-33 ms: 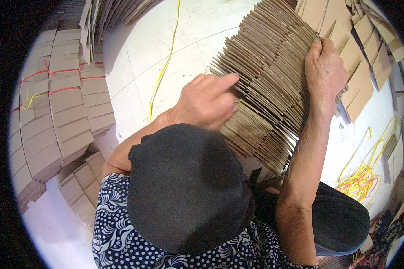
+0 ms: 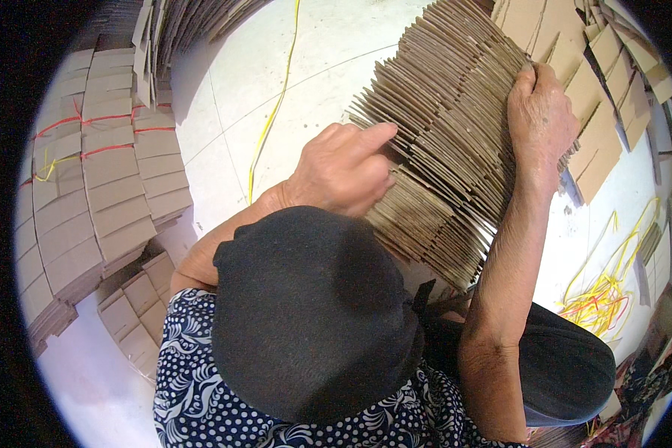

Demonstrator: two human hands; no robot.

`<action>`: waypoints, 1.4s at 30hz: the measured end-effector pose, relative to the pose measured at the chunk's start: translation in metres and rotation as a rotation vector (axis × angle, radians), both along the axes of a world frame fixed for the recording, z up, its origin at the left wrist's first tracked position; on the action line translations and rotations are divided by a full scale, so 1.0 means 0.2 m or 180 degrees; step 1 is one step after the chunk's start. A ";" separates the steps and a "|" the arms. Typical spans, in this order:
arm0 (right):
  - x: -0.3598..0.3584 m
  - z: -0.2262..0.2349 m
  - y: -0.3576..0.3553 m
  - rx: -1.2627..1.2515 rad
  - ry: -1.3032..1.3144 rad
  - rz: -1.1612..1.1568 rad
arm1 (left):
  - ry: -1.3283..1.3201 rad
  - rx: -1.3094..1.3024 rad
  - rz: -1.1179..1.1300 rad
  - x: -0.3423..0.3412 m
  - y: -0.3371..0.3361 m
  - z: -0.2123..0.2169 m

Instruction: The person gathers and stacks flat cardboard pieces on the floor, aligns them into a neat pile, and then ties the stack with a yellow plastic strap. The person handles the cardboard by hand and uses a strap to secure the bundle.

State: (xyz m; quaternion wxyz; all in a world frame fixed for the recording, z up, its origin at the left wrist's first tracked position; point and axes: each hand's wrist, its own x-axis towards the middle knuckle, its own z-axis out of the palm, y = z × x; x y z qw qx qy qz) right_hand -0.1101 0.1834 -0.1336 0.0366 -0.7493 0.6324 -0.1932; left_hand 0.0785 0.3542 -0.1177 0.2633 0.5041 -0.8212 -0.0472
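Nothing visibly shifts, so the handling is no further along. The cardboard stack [image 2: 452, 101] stays between the right hand [image 2: 543, 116], curled at the stack's right edge, and the left hand [image 2: 342, 169], bent at its left; whether either's fingers grasp it, I cannot tell.

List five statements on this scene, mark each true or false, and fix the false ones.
1. The right hand touches the cardboard row. True.
2. Both hands are on the row's right side. False: the left hand is on its left.
3. Red bands cross the stacked cardboard at left. True.
4. Everyone is bareheaded. False: a black hat is worn.
5. Tangled yellow and red strips lie at right. True.
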 end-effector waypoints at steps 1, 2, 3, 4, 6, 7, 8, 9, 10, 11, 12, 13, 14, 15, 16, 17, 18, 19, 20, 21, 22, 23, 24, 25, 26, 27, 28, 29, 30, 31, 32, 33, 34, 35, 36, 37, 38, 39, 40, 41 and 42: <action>0.00 0.00 0.00 -0.0019 -0.0001 0.0000 | 0.0013 -0.0009 -0.0005 0.00 0.00 0.00; 0.00 -0.01 0.00 -0.0038 -0.0001 -0.0001 | 0.0026 -0.0019 -0.0010 0.00 0.00 -0.01; 0.00 0.00 0.00 -0.0013 0.0029 -0.0001 | 0.0019 -0.0021 -0.0016 0.00 0.00 -0.01; 0.00 0.00 0.00 0.0014 0.0058 0.0001 | 0.0012 -0.0020 -0.0021 0.01 0.00 -0.01; 0.00 0.00 0.00 0.0013 0.0079 0.0001 | 0.0005 -0.0019 -0.0020 0.00 0.00 0.00; 0.00 0.00 0.00 -0.0016 0.0076 -0.0003 | 0.0010 -0.0019 -0.0017 0.00 0.00 0.00; 0.00 -0.01 0.00 -0.0044 0.0072 -0.0008 | 0.0015 -0.0019 -0.0014 0.00 -0.01 0.01; -0.01 -0.01 0.00 -0.0045 0.0055 -0.0001 | 0.0025 -0.0022 -0.0023 -0.01 -0.01 0.00; 0.00 -0.01 0.00 -0.0057 0.0041 0.0016 | 0.0039 -0.0037 -0.0021 0.00 -0.01 0.00; 0.00 0.00 0.00 -0.0068 0.0027 0.0034 | 0.0053 -0.0051 -0.0019 0.00 -0.01 0.00; 0.01 0.00 0.00 -0.0048 0.0044 0.0038 | 0.0069 -0.0042 -0.0024 0.00 0.00 0.00; 0.00 0.00 0.00 -0.0020 0.0055 0.0032 | 0.0078 -0.0026 -0.0039 0.00 -0.01 0.00; 0.00 0.00 0.00 0.0007 0.0066 0.0028 | 0.0088 -0.0011 -0.0052 0.00 -0.01 0.00; 0.00 0.00 0.00 -0.0022 0.0036 0.0025 | 0.0076 0.0001 -0.0049 0.00 -0.01 0.01; 0.00 -0.01 0.00 -0.0053 0.0010 0.0020 | 0.0067 0.0012 -0.0048 0.00 -0.01 0.01; 0.00 -0.01 0.00 -0.0084 -0.0016 0.0016 | 0.0058 0.0022 -0.0047 0.00 -0.01 0.01; 0.00 -0.01 0.00 -0.0061 0.0002 0.0011 | 0.0046 0.0018 -0.0058 0.00 -0.01 0.01; 0.00 -0.01 0.00 -0.0035 0.0015 0.0010 | 0.0028 0.0017 -0.0065 0.00 -0.01 0.01; 0.00 0.00 0.00 -0.0009 0.0028 0.0009 | 0.0011 0.0016 -0.0072 0.00 -0.01 0.01; 0.00 0.00 0.00 0.0009 0.0028 0.0011 | 0.0004 -0.0004 -0.0090 0.00 -0.01 0.01; 0.00 0.00 0.00 0.0026 0.0031 0.0013 | 0.0000 -0.0024 -0.0106 0.01 -0.01 0.01; 0.01 0.01 0.00 0.0043 0.0034 0.0017 | -0.0004 -0.0044 -0.0122 0.01 -0.01 0.01; 0.00 0.00 0.00 0.0027 0.0007 0.0025 | -0.0003 0.0024 -0.0098 0.00 -0.01 0.01; 0.00 0.00 0.00 0.0011 -0.0018 0.0033 | -0.0001 0.0092 -0.0075 0.00 -0.01 0.02; 0.00 0.00 0.01 -0.0004 -0.0044 0.0041 | 0.0000 0.0160 -0.0052 0.00 -0.01 0.02; 0.00 0.00 0.01 -0.0022 -0.0043 0.0041 | 0.0039 0.0116 -0.0025 0.00 -0.01 0.02; 0.00 -0.01 0.01 -0.0043 -0.0039 0.0036 | 0.0080 0.0069 -0.0002 0.00 -0.01 0.02; 0.00 -0.01 0.01 -0.0063 -0.0036 0.0031 | 0.0122 0.0022 0.0021 0.00 -0.01 0.02; 0.00 -0.01 0.00 -0.0084 -0.0028 0.0032 | 0.0103 0.0038 0.0034 0.00 -0.02 0.01; 0.00 -0.01 0.01 -0.0102 -0.0022 0.0032 | 0.0082 0.0056 0.0047 0.00 -0.02 0.01; 0.00 0.00 0.01 -0.0120 -0.0016 0.0032 | 0.0061 0.0073 0.0059 0.00 -0.02 0.01; 0.00 0.00 0.01 -0.0087 0.0011 0.0022 | 0.0053 0.0099 0.0040 0.00 -0.02 0.01; 0.00 0.00 0.01 -0.0054 0.0033 0.0015 | 0.0040 0.0126 0.0023 0.00 -0.02 0.02; 0.01 0.00 0.01 -0.0020 0.0055 0.0007 | 0.0026 0.0152 0.0006 -0.01 -0.03 0.02; 0.01 0.00 0.01 -0.0035 0.0030 0.0016 | 0.0012 0.0164 0.0010 -0.01 -0.03 0.02; 0.00 -0.01 0.01 -0.0052 0.0009 0.0021 | 0.0002 0.0173 0.0011 -0.01 -0.03 0.03; 0.00 -0.01 0.01 -0.0069 -0.0012 0.0026 | -0.0008 0.0182 0.0012 -0.01 -0.03 0.02; 0.00 -0.01 0.01 -0.0074 -0.0017 0.0036 | 0.0002 0.0155 0.0010 -0.01 -0.03 0.02; 0.00 -0.01 0.01 -0.0072 -0.0029 0.0047 | 0.0006 0.0135 0.0009 -0.01 -0.03 0.02; -0.01 0.00 0.01 -0.0070 -0.0040 0.0058 | 0.0009 0.0115 0.0008 -0.01 -0.02 0.02; -0.01 0.00 0.01 -0.0057 -0.0017 0.0055 | -0.0025 0.0079 0.0006 -0.01 -0.02 0.02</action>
